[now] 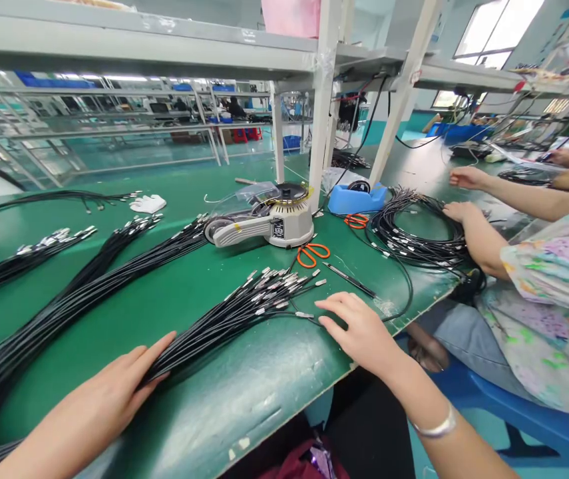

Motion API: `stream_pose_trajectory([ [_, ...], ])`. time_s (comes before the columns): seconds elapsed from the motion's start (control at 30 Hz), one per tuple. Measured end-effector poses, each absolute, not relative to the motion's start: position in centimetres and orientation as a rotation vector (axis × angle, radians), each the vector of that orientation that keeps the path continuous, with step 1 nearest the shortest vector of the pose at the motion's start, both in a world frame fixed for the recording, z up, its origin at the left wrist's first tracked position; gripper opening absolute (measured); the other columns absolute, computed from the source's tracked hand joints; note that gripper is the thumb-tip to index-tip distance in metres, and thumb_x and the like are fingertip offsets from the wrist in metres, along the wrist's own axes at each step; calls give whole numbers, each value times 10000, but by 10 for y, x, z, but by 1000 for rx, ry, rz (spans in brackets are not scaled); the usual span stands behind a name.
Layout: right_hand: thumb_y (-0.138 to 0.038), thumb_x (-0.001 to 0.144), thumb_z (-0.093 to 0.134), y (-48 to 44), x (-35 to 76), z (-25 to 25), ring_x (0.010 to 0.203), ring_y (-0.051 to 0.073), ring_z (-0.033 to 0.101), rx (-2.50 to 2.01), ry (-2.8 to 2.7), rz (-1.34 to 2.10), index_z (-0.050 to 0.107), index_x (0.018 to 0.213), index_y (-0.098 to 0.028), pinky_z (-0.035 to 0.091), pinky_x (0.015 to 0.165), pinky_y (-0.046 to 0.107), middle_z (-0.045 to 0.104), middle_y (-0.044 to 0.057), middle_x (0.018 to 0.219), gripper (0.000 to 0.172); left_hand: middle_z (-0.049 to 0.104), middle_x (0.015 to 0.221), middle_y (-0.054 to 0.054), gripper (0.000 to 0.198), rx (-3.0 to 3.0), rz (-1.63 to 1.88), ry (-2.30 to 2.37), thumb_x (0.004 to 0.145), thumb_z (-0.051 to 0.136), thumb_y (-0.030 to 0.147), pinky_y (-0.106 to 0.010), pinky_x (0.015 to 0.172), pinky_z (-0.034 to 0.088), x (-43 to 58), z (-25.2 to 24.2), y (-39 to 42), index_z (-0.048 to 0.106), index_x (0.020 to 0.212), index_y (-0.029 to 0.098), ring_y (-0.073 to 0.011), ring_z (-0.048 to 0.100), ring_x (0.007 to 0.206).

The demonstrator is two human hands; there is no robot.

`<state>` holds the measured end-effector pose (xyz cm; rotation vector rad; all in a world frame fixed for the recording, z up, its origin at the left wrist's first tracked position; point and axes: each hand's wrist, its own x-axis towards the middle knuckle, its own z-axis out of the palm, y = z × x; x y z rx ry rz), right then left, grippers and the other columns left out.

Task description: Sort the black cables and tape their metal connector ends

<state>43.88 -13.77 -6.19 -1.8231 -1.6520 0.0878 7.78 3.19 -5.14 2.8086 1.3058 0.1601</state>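
Observation:
Across the green worktable lies a bundle of thin black cables (214,327) with silvery metal ends fanned out toward the right. My left hand (137,376) is closed around this bundle near the table's front, its fingers on top and thumb at the near side. Beside the loose cable ends, my right hand (357,327) hovers over the table with fingers spread and curved, holding nothing that I can see. One cable end (304,315) sticks out close to its fingertips. Orange-handled scissors (313,255) and a slim dark pen-like tool (349,279) lie just beyond that hand.
Behind the bundle stands a beige tape dispenser (289,223) with a round top. More cable bundles (114,266) stretch along the left. A blue tape holder (357,198) sits near the shelf post (323,100). At right, a co-worker's hand (458,211) touches a coil of cables (394,233).

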Motion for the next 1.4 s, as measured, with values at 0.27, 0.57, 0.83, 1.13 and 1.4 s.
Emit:
stream_pose_trajectory([
  [0.27, -211, 825, 602, -107, 419, -76, 889, 194, 569, -1775, -1740, 250, 682, 874, -204, 458, 826, 335, 655, 38, 900, 94, 665, 892, -88, 560, 2878, 46, 1247, 812, 395, 427, -396, 711, 529, 58, -48, 23, 494, 1315, 202, -276, 644, 777],
  [0.57, -311, 840, 589, -114, 399, -42, 707, 139, 621, -1642, -1456, 468, 671, 882, -227, 488, 682, 269, 688, 2, 803, 125, 553, 1238, -103, 358, 2812, 876, 576, 887, 470, 194, -355, 985, 426, 183, -22, -43, 515, 1242, 192, -210, 494, 1165],
  [0.83, -368, 758, 670, -118, 385, -37, 650, 124, 608, -1402, -1040, 875, 646, 764, -161, 486, 642, 260, 656, 6, 685, 209, 679, 823, -17, 228, 2074, 567, 585, 869, 489, 216, -254, 678, 513, 237, -23, -31, 687, 981, 200, -131, 618, 704],
  [1.13, -391, 788, 627, -140, 391, -55, 661, 136, 582, -1553, -935, 778, 601, 744, -168, 469, 653, 264, 630, 9, 682, 229, 627, 1161, -50, 306, 2471, 478, 547, 887, 475, 232, -328, 938, 472, 190, -46, -54, 588, 1171, 243, -181, 582, 1055],
  [1.4, -285, 854, 514, -152, 389, -75, 836, 198, 613, -1866, -1232, 412, 622, 986, -214, 507, 774, 357, 650, 64, 988, 184, 590, 1200, -122, 527, 2693, 420, 1197, 806, 542, 502, -451, 961, 427, 119, -36, 0, 540, 1229, 187, -295, 534, 1127],
])
